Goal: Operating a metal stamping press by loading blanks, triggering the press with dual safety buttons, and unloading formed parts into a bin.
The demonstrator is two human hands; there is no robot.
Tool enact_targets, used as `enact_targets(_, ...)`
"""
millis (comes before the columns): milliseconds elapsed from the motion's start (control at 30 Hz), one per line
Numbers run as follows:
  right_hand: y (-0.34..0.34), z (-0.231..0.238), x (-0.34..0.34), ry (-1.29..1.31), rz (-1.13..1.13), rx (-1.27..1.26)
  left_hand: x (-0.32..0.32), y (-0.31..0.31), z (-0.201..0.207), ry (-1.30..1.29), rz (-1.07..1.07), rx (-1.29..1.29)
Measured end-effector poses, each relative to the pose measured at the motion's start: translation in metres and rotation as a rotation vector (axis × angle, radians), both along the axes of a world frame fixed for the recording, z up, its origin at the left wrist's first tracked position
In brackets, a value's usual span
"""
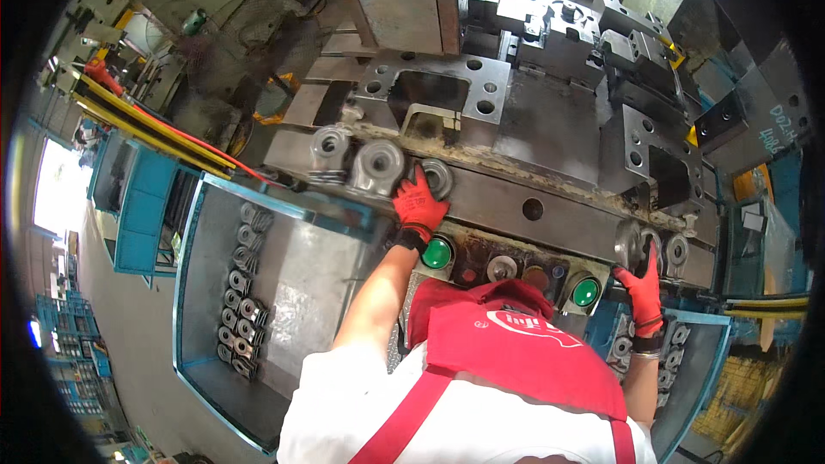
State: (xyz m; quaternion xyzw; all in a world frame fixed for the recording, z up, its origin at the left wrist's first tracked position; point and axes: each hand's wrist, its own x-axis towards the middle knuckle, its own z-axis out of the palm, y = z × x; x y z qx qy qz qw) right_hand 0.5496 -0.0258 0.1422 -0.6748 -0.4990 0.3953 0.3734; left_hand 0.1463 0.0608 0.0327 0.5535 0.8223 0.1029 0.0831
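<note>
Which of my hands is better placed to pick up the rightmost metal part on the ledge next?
Probably your right hand: it is near the rightmost metal part, at the neighbouring parts. Your left hand is at the left group, across the ledge.

Red-gloved left grip (420,204) forward, one finger (419,177) extended; red-gloved right grip (641,289) forward, thumb (620,274) splayed inward; forearms (375,294) spread wide.

Grey floor (133,326); blue cabinet (142,206) left; bright opening (62,176) beyond; blue shelving (73,348).
</note>
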Motion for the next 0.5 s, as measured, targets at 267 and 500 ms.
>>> enact_targets(267, 0.066, 0.101, -0.086, 0.212, 0.231, 0.112, -0.002, -0.008, -0.008, -0.048, -0.048, -0.046)
enact_targets(500, 0.208, 0.133, -0.103, -0.334, 0.196, 0.326, -0.004, -0.062, 0.025, -0.363, -0.326, 0.528)
